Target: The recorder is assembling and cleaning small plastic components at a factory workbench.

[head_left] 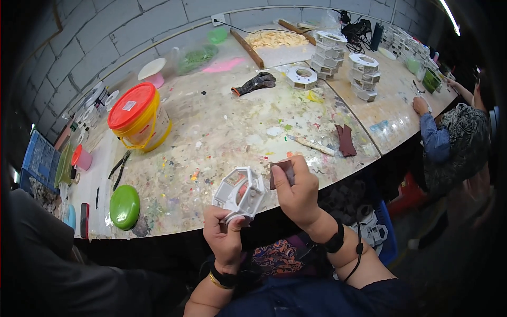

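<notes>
My left hand (pixel 224 238) is closed around the lower end of a white octagonal frame (pixel 240 193) with open window-like sides, tilted at the table's front edge. A finger shows through its openings. Just to the right, my right hand (pixel 298 187) pinches a small brown piece of sandpaper (pixel 282 173) between thumb and fingers. The sandpaper is apart from the frame. Beyond my right hand, a white-smeared knife (pixel 311 145) lies on the table beside folded dark-red sandpaper strips (pixel 345 140).
A yellow bucket with a red lid (pixel 138 116), a green oval case (pixel 124 207) and black pliers (pixel 120 170) stand or lie left. A dark glove (pixel 254 83) and stacked white frames (pixel 327 55) are farther back. A co-worker (pixel 454 132) sits at right. Below the table edge is a blue crate (pixel 389 232).
</notes>
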Tool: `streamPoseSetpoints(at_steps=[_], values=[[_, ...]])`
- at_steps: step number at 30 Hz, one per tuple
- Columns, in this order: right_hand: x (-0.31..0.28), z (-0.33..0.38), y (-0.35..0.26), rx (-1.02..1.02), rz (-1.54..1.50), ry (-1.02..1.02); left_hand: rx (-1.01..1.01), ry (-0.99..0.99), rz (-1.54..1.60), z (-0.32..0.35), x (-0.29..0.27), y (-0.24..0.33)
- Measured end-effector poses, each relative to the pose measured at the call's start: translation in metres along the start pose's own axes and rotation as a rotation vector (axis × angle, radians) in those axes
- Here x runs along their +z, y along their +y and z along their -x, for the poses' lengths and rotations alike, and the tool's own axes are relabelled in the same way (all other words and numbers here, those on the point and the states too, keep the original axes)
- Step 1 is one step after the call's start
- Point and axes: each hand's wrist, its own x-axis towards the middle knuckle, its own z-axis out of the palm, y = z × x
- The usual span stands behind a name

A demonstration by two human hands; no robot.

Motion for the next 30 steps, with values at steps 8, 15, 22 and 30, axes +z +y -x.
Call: streamPoseSetpoints(at_steps=[8, 15, 22, 30], values=[[0.006, 0.012, 0.011, -0.519, 0.189, -0.252, -0.021, -0.016, 0.080, -0.002, 0.000, 0.000], [0.005, 0.013, 0.015, -0.508, 0.176, -0.309, -0.055, 0.015, 0.042, -0.003, 0.002, 0.005], [0.000, 0.003, 0.017, 0.037, -0.220, -0.123, -0.121, 0.047, 0.233, -0.006, 0.006, 0.006], [-0.003, 0.012, 0.005, -0.276, 0.252, -0.233, -0.090, -0.016, 0.137, -0.003, 0.005, 0.000]])
